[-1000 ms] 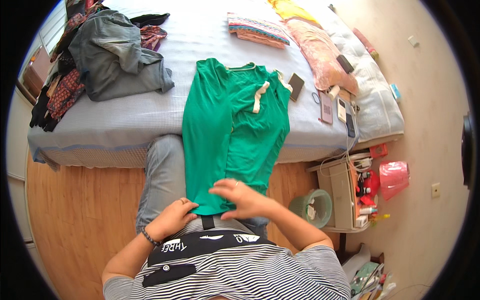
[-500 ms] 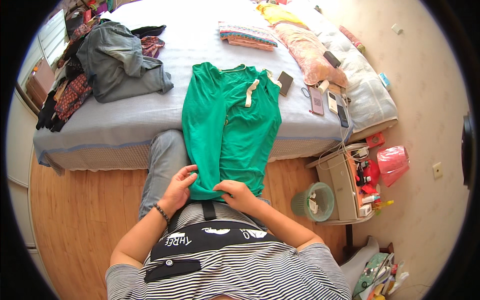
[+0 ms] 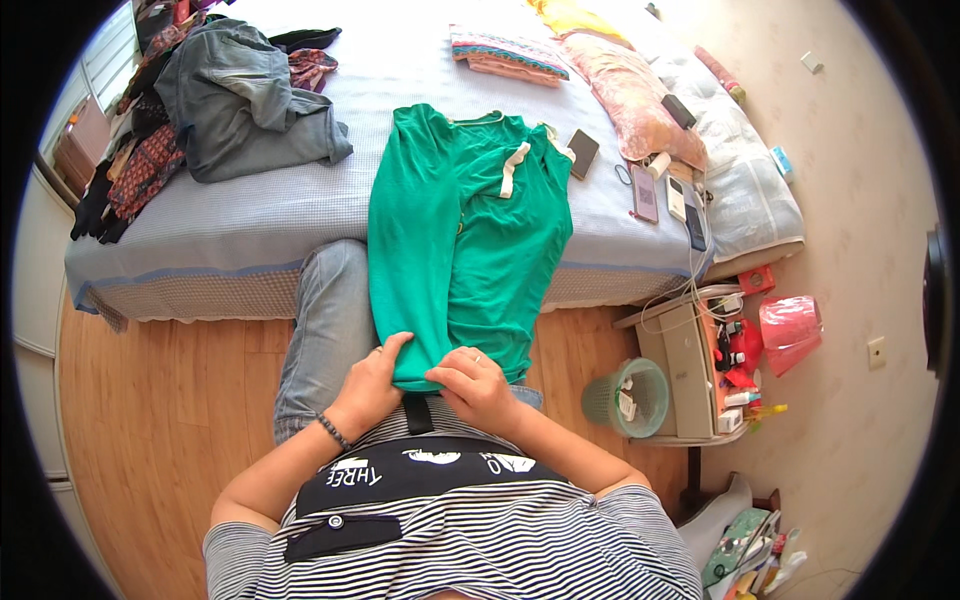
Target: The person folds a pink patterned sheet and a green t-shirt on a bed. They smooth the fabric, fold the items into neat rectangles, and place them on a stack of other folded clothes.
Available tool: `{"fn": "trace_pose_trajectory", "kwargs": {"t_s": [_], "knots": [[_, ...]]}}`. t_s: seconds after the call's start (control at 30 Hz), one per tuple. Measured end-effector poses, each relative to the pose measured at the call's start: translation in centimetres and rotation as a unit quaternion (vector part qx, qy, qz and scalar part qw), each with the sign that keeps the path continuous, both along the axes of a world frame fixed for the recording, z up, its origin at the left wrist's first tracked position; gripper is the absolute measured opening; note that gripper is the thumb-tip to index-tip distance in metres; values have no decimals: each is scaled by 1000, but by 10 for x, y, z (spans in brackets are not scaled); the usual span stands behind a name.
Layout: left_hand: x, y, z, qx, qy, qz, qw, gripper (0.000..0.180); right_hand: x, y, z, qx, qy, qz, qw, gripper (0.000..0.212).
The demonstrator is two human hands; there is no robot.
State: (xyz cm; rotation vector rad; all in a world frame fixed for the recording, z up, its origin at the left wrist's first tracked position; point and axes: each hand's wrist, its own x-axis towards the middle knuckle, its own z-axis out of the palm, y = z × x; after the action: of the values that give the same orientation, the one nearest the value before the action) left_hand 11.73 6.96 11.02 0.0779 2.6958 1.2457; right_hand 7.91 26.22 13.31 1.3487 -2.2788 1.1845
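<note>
A green top (image 3: 510,245) with pale trim at its neck lies over the bed's edge, its near end reaching down to my lap. One side is folded over lengthwise in a long panel. My left hand (image 3: 370,385), wearing a dark bead bracelet, grips the near left corner of the cloth, thumb on top and the other fingers partly hidden. Close to its right, my right hand (image 3: 473,388) pinches the same near edge between bent fingers and thumb. A narrow pale strip (image 3: 514,169) lies across the top's upper part.
On the bed (image 3: 230,225) are a heap of clothes (image 3: 235,105) at left, a folded striped cloth (image 3: 505,55) and a pillow (image 3: 635,95). Phones (image 3: 645,193) and cables lie at right. A waste bin (image 3: 640,400) stands beside a small cabinet (image 3: 672,375).
My left hand's fingers have closed in on the corner of the green top, and the hands are slightly nearer each other. The near edge looks straighter. The whole view has shifted slightly.
</note>
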Motion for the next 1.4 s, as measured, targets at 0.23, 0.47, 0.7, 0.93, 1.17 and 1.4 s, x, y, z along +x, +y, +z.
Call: {"fn": "trace_pose_trajectory", "kwargs": {"t_s": [0.23,0.47,0.7,0.93,1.17,1.4], "knots": [[22,-28,4,22,176,61,982,43,2,14,-29,41,-71,34,996,28],[36,-44,30,-52,176,65,981,43,-6,2,-30,125,18,18,992,36],[43,-64,27,-103,179,57,977,41,1,24,-10,184,75,-15,980,13],[41,-73,31,-162,123,52,978,44,-9,85,-41,255,80,-247,931,20],[40,-91,66,-223,132,31,965,44,13,107,-2,150,75,-147,975,17],[21,-102,52,-64,-2,-135,989,53,1,132,2,207,-353,-55,911,18]]}}
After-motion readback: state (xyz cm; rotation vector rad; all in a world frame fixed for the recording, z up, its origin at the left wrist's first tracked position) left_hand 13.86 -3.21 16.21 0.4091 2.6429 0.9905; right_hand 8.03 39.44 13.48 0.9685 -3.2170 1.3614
